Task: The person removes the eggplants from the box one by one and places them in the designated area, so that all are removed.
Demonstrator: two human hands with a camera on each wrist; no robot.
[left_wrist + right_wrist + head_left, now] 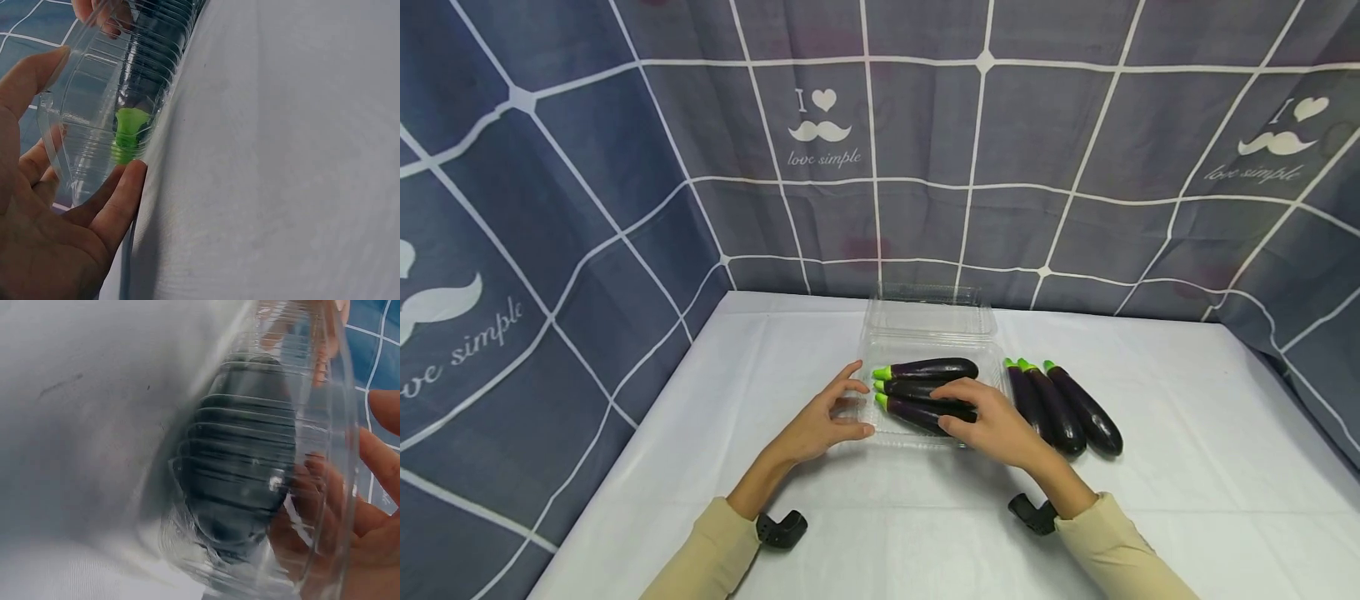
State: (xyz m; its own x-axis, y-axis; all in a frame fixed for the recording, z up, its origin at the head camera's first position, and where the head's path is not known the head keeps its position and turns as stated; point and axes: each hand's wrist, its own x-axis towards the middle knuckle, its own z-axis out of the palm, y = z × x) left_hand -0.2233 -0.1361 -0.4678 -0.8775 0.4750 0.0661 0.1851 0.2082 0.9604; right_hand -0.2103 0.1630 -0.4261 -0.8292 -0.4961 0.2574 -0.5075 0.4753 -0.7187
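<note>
A clear plastic clamshell box [910, 438] stands on the table with its lid [928, 318] raised at the back. Inside lie a far eggplant [936, 368], a middle eggplant [906, 389] and a near eggplant [910, 412], green stems to the left. My left hand [820, 423] is at the box's left side, fingers extended and spread; in the left wrist view its fingertips [132, 172] meet the lower corner. Over the right ends of the eggplants reaches my right hand [996, 421], its fingers spread and slightly bent around them, partly seen through the plastic in the right wrist view.
Right of the box lie a left loose eggplant [1026, 396], a middle loose eggplant [1054, 408] and a right loose eggplant [1086, 412], stems away from me. A white cloth covers the table [887, 533]. A grey checked curtain [925, 125] rises behind it.
</note>
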